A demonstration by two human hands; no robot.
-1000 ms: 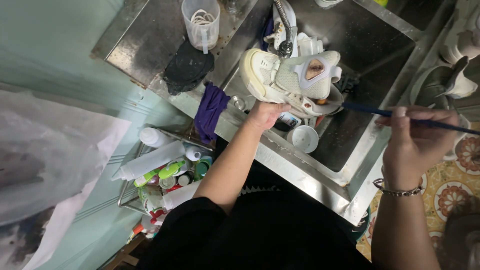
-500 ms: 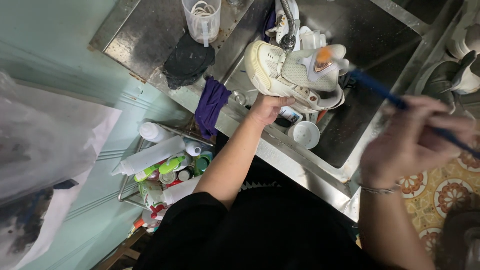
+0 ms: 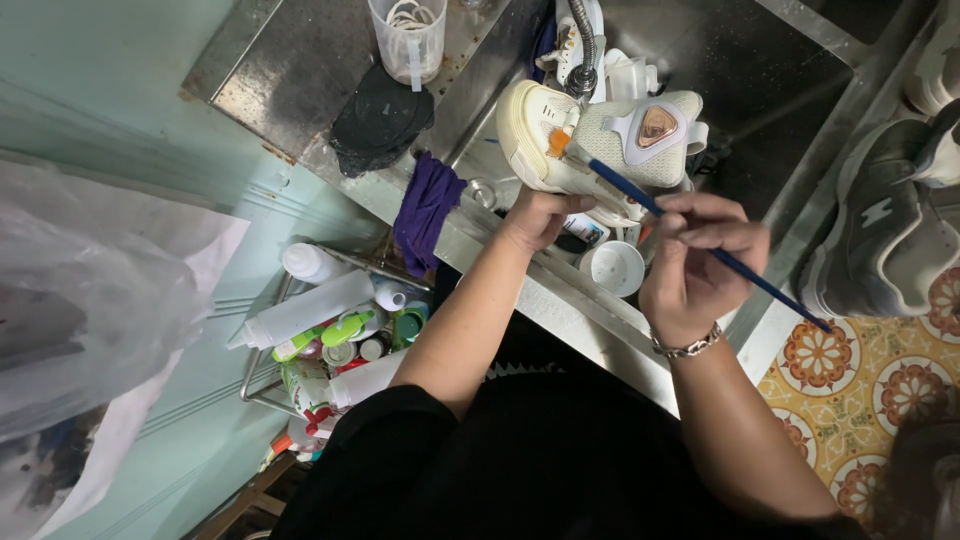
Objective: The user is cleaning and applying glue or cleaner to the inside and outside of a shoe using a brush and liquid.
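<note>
A shoe-cleaning corner of a home washroom or small workshop is shown. A steel sink (image 3: 800, 110) is set into a steel counter, and a flexible tap hose (image 3: 583, 45) hangs over it. A cream sneaker (image 3: 600, 140) is held above the sink. On the counter left of the sink, a clear measuring jug (image 3: 407, 40) and a dark pad (image 3: 381, 115) are seen; a purple rag (image 3: 425, 205) is draped over the sink's near edge. Below the counter, a wire rack of bottles (image 3: 330, 330) is set. Right of the sink, grey sneakers (image 3: 880, 230) and patterned floor tiles (image 3: 850, 390) are seen.
</note>
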